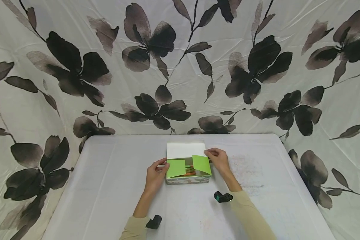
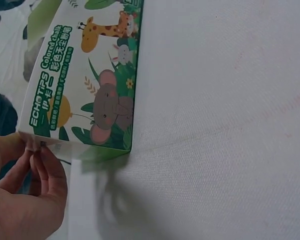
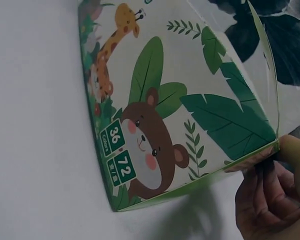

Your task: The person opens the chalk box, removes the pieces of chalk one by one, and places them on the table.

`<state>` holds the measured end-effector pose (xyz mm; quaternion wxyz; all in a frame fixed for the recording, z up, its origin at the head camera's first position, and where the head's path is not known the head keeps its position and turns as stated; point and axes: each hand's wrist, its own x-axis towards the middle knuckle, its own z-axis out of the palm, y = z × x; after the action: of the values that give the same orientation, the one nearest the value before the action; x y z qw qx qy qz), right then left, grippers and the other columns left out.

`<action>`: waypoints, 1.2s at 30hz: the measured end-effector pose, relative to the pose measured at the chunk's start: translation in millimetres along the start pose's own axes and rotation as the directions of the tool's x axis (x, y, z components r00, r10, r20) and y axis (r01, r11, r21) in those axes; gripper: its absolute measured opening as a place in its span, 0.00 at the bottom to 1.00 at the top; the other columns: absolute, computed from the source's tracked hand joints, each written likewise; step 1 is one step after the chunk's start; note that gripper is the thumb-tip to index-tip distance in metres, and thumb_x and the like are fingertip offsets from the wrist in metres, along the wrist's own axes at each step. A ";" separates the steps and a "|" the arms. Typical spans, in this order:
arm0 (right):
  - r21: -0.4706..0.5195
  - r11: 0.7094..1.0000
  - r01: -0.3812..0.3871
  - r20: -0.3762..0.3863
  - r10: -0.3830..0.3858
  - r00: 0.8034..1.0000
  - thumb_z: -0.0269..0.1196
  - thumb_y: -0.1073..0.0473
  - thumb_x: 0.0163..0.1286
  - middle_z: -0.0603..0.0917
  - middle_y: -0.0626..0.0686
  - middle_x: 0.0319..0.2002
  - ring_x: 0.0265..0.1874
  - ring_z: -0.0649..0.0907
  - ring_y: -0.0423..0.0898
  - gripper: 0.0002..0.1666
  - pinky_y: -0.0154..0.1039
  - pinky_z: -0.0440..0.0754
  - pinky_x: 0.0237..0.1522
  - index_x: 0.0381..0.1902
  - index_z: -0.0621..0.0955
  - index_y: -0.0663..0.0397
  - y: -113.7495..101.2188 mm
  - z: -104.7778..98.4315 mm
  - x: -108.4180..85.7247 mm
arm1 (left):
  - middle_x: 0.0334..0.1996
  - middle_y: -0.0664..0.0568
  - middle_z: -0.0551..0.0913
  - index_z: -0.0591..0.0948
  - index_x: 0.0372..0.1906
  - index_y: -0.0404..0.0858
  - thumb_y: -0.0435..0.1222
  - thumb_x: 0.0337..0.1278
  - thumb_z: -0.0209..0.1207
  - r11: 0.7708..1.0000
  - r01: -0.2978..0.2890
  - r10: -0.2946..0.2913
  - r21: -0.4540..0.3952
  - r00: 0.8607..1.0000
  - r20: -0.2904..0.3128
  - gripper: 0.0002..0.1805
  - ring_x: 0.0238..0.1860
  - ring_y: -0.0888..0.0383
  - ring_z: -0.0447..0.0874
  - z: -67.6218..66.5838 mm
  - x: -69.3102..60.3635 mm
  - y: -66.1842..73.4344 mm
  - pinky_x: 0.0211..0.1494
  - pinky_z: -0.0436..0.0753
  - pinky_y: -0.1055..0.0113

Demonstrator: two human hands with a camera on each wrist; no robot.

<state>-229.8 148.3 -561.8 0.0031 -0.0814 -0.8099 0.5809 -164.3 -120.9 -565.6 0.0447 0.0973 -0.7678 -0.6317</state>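
Smooth printed cardboard box [image 2: 97,85], creased cloth backdrop [image 1: 180,73], finely textured matt tabletop [image 2: 220,130]

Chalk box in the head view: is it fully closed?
No, orange and green sticks show between the two green flaps of the chalk box.

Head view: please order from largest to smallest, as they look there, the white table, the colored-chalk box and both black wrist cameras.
1. White table
2. Colored-chalk box
3. Left wrist camera and right wrist camera: too alike in size to rank.
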 end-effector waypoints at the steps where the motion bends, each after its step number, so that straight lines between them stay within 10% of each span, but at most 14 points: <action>1: -0.006 1.000 -0.016 0.000 0.016 1.000 0.70 0.56 0.70 0.89 0.56 0.35 0.30 0.85 0.42 0.14 0.39 0.86 0.38 0.44 0.88 0.63 -0.6 0.5 0.3 | 0.50 0.40 0.83 0.83 0.59 0.32 0.34 0.67 0.66 1.000 -0.001 0.001 -0.002 1.000 -0.001 0.19 0.42 0.56 0.81 0.0 -0.1 0.0 0.39 0.78 0.76; 10: 0.002 0.996 -0.091 -0.028 0.091 0.995 0.70 0.54 0.70 0.84 0.55 0.35 0.28 0.83 0.43 0.16 0.39 0.85 0.35 0.47 0.82 0.61 -4.8 1.0 -5.1 | 0.49 0.40 0.84 0.84 0.58 0.32 0.34 0.67 0.66 1.000 -0.008 0.008 -0.014 1.000 -0.013 0.18 0.42 0.57 0.81 1.2 -0.8 0.5 0.41 0.79 0.76; 27: 0.001 0.987 0.159 -0.062 -0.159 0.985 0.67 0.51 0.74 0.84 0.55 0.48 0.44 0.83 0.47 0.18 0.35 0.82 0.45 0.53 0.81 0.56 2.5 -6.6 -36.0 | 0.45 0.44 0.85 0.85 0.56 0.33 0.34 0.63 0.69 0.997 -0.076 0.077 0.007 0.995 -0.060 0.18 0.42 0.55 0.83 -0.3 -12.9 9.7 0.43 0.82 0.74; 36: -0.007 0.911 0.411 -0.035 -0.411 0.911 0.69 0.56 0.72 0.81 0.55 0.54 0.54 0.81 0.52 0.20 0.39 0.84 0.52 0.57 0.81 0.59 14.1 -8.7 -58.1 | 0.48 0.43 0.84 0.83 0.57 0.31 0.35 0.56 0.75 0.967 -0.245 0.248 0.072 0.968 -0.046 0.24 0.50 0.47 0.82 -1.3 -30.7 8.8 0.56 0.84 0.56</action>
<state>-169.8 153.0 -567.0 0.1397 0.0806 -0.8087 0.5657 -134.8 -114.2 -555.1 0.1404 0.0196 -0.7927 -0.5929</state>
